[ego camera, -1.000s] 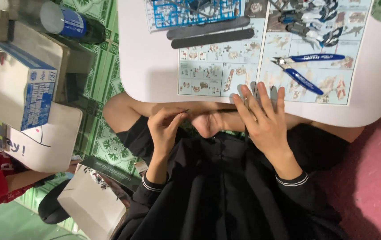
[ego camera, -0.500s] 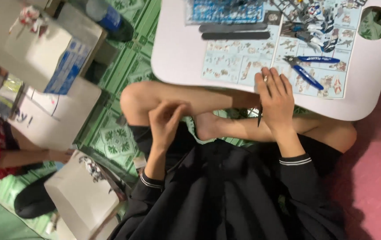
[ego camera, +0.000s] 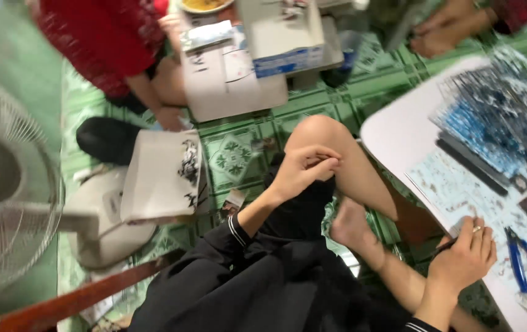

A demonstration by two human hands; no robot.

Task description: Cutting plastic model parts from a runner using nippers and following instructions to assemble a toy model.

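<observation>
Your right hand (ego camera: 463,258) rests on the instruction sheet (ego camera: 460,190) at the white tabletop's (ego camera: 398,132) near edge, fingers curled around a thin dark tool. Blue nippers (ego camera: 517,267) lie just right. Your left hand (ego camera: 303,169) rests on your knee, fingers loosely bent.

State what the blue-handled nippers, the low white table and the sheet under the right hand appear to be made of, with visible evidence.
Nippers: blue grips look plastic-coated; the head is too blurred to tell. Table: smooth white, probably plastic or laminate. Sheet: thin, flat, printed, likely paper.
</observation>
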